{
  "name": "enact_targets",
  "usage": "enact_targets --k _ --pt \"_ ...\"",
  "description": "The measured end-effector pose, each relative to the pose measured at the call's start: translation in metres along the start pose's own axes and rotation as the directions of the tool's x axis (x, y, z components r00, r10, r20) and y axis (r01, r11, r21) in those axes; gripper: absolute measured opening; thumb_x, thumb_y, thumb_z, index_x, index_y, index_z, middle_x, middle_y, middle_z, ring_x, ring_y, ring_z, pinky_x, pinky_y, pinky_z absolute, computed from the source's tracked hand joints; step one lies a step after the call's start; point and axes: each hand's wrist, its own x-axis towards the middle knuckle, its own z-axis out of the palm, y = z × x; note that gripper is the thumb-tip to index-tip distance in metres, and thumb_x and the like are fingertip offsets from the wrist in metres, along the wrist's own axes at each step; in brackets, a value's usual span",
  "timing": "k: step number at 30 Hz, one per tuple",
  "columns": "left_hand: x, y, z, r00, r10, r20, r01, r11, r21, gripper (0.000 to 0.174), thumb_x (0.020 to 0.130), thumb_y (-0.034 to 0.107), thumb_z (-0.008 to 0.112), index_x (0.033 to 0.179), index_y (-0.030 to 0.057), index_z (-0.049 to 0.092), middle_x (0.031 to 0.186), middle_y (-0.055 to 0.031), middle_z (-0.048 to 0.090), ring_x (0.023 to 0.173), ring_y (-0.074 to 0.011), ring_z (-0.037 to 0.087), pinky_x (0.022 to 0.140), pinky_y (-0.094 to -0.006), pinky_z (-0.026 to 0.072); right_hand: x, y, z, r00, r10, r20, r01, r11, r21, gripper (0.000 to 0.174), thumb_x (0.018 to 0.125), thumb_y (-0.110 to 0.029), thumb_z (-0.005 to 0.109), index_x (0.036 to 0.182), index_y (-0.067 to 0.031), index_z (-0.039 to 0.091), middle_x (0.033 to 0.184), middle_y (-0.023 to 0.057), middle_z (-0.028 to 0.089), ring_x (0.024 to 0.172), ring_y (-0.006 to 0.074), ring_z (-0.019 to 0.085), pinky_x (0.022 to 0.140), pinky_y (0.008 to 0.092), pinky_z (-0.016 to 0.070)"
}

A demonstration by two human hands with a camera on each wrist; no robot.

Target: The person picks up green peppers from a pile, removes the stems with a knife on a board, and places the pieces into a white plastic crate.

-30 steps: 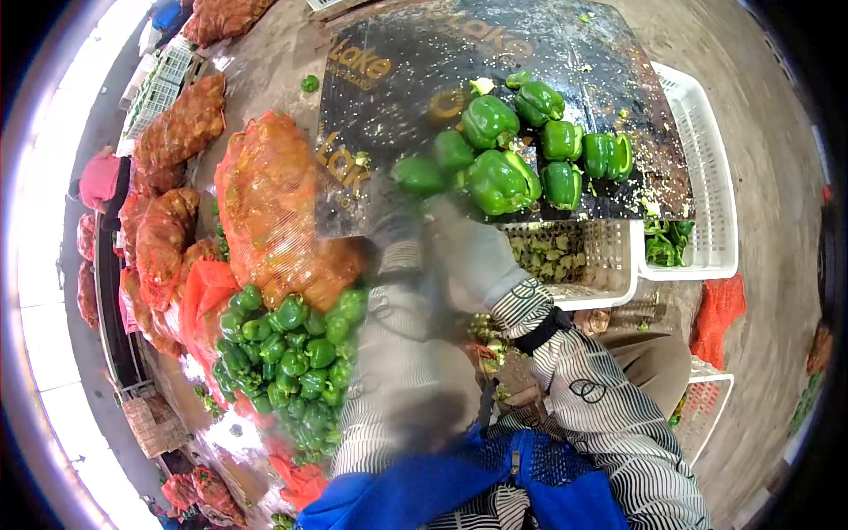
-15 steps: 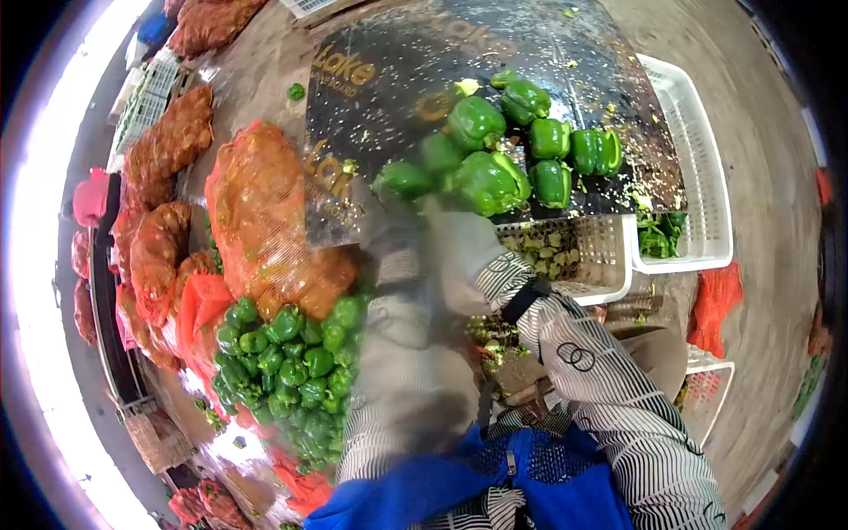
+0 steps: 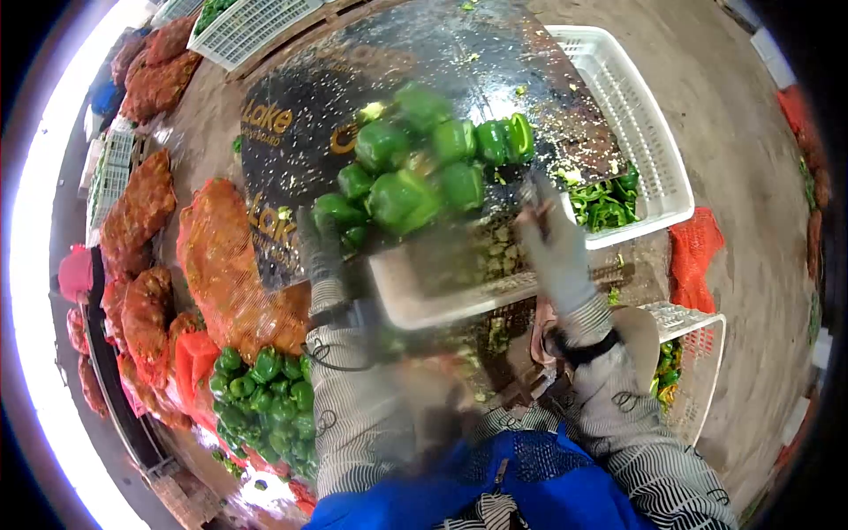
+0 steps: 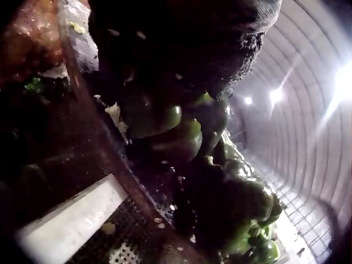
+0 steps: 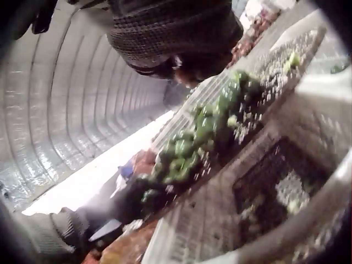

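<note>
My gloved left hand (image 3: 320, 252) is at the board's left front edge, its fingers extended beside a green bell pepper (image 3: 338, 212). In the left wrist view, this dark glove (image 4: 220, 38) hangs close over the peppers. Several peppers, among them a large one (image 3: 402, 201) and a cut one (image 3: 519, 138), are grouped on the black board (image 3: 300, 163). My gloved right hand (image 3: 561, 252) is off the board's right front edge, near the pepper pieces (image 3: 605, 205). Its fingers curl in the right wrist view; a narrow dark shape shows there, and I cannot tell whether it is held.
White crates stand under the board's front (image 3: 424, 311) and along its right side (image 3: 667, 159). Left of the board lies a full orange mesh sack (image 3: 234, 283), with a heap of whole green peppers (image 3: 265, 397) nearer me. Another crate (image 3: 707, 353) holds colored scraps at the right.
My right hand has moved right, away from the left hand, to the crate holding pepper pieces. The head view has turned, so board and peppers now appear further left. The left hand remains beside the peppers.
</note>
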Motion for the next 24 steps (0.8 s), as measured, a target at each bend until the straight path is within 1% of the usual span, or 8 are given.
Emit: enact_targets --k 1,7,10,11,13,17,20,24 --pt "-0.005 -0.001 -0.003 0.996 0.077 -0.039 -0.079 0.995 -0.068 0.077 0.096 0.052 0.048 0.151 0.0043 0.023 0.146 -0.0243 0.041 0.13 -0.0379 0.046 0.108 -0.0416 0.0355 0.032 -0.012 -0.025 0.98 0.196 0.045 -0.183 0.963 -0.196 0.059 0.091 -0.022 0.06 0.144 -0.0073 0.038 0.093 0.0136 0.071 0.079 0.0279 0.069 0.07 0.0384 0.0565" --pt "0.002 -0.04 0.012 0.985 -0.03 -0.17 -0.059 0.868 -0.493 0.078 0.082 0.027 0.074 0.145 0.0036 0.033 0.139 -0.0196 0.046 0.127 -0.0323 0.046 0.104 -0.0381 0.0415 0.147 0.097 -0.024 0.996 -0.041 0.085 0.086 0.76 -0.644 0.065 0.083 -0.017 0.058 0.143 -0.0076 0.035 0.116 0.0256 0.063 0.108 0.0358 0.061 0.096 0.0437 0.0464" --pt "-0.023 -0.013 -0.011 0.922 -0.359 0.141 0.128 -0.06 -0.99 0.047 0.086 0.025 0.067 0.126 0.0053 0.051 0.115 -0.0115 0.061 0.095 -0.0181 0.062 0.069 -0.0314 0.056 0.135 0.061 -0.023 0.991 0.073 0.112 0.025 0.722 -0.692 0.065 0.086 -0.019 0.062 0.144 -0.0125 0.035 0.133 0.0224 0.053 0.108 0.0348 0.062 0.095 0.0448 0.0481" --pt "-0.022 -0.02 -0.015 0.921 -0.365 0.132 0.121 -0.054 -0.991 0.047 0.086 0.025 0.067 0.126 0.0053 0.051 0.115 -0.0115 0.061 0.095 -0.0181 0.062 0.069 -0.0314 0.056 0.127 0.05 -0.024 0.992 0.005 0.124 0.078 0.753 -0.653 0.065 0.087 -0.02 0.063 0.145 -0.013 0.035 0.131 0.023 0.054 0.108 0.0362 0.061 0.096 0.0443 0.0474" --pt "-0.014 -0.043 -0.021 0.953 -0.086 0.292 0.165 -0.66 -0.733 0.051 0.084 0.031 0.065 0.124 0.0024 0.053 0.111 -0.0162 0.062 0.1 -0.0287 0.062 0.082 -0.0393 0.0591 0.109 0.02 -0.023 0.98 0.027 0.195 0.054 0.915 -0.401 0.058 0.091 -0.019 0.061 0.144 -0.0112 0.039 0.131 0.0197 0.056 0.11 0.0341 0.061 0.099 0.0423 0.0465" --pt "-0.074 0.036 -0.068 0.996 0.079 0.051 0.073 -0.299 -0.951 0.056 0.09 0.026 0.058 0.138 0.0026 0.043 0.123 -0.0159 0.06 0.112 -0.0343 0.059 0.088 -0.0421 0.0567 0.051 -0.036 -0.026 0.874 -0.381 0.302 0.35 0.924 0.154 0.04 0.091 -0.013 0.058 0.131 -0.0097 0.058 0.121 0.0127 0.064 0.111 0.0237 0.061 0.101 0.0377 0.0456" --pt "-0.117 0.086 -0.086 0.947 0.319 0.042 0.156 -0.343 -0.926 0.071 0.089 0.052 0.061 0.138 0.0034 0.044 0.131 -0.016 0.055 0.116 -0.0301 0.057 0.1 -0.0453 0.0492 0.006 -0.08 -0.027 0.784 -0.55 0.289 0.409 0.807 0.425 0.034 0.09 -0.011 0.059 0.123 -0.0064 0.062 0.105 0.0089 0.069 0.089 0.0176 0.065 0.081 0.0301 0.0531" --pt "-0.137 0.097 -0.068 0.872 0.489 0.026 0.225 -0.353 -0.908 0.078 0.085 0.058 0.062 0.142 0.0086 0.04 0.139 -0.0154 0.048 0.12 -0.0322 0.053 0.099 -0.044 0.0505 -0.031 -0.088 -0.013 0.689 -0.41 0.598 -0.146 0.73 0.668 0.026 0.087 -0.011 0.066 0.111 -0.0015 0.065 0.092 0.0077 0.068 0.081 0.0125 0.063 0.079 0.0243 0.05"
